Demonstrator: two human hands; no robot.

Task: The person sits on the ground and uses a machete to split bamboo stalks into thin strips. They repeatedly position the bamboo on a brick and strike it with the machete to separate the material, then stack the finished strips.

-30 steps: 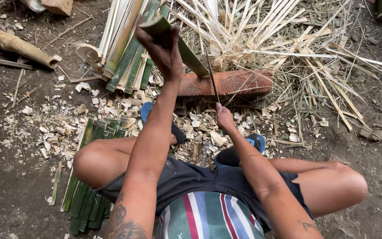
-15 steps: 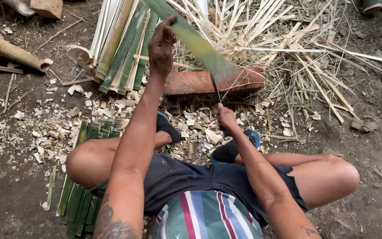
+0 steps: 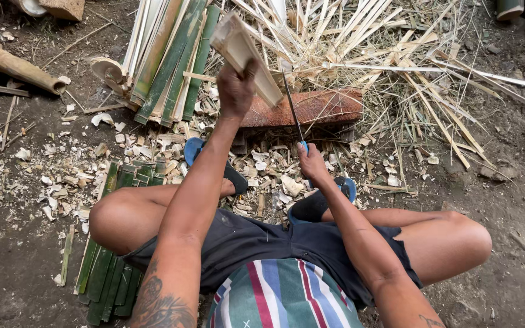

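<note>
**Bamboo Piece Turned Pale Side Up**

The bamboo piece (image 3: 247, 54) has turned, showing its pale inside now. Left hand (image 3: 236, 91) fingers wrap tight around it above the red block (image 3: 311, 108). Right hand (image 3: 312, 163) fingers grip the knife (image 3: 293, 112).

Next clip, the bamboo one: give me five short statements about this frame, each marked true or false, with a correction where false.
1. The left hand grips a pale bamboo slat raised above the ground. True.
2. The right hand is empty. False: it holds a thin dark blade by a blue handle.
3. A reddish block lies on the ground in front of the person. True.
4. The green bamboo strips under the left leg are stacked on a table. False: they lie on bare dirt.
5. The thin pale splints are piled beyond the block. True.
</note>
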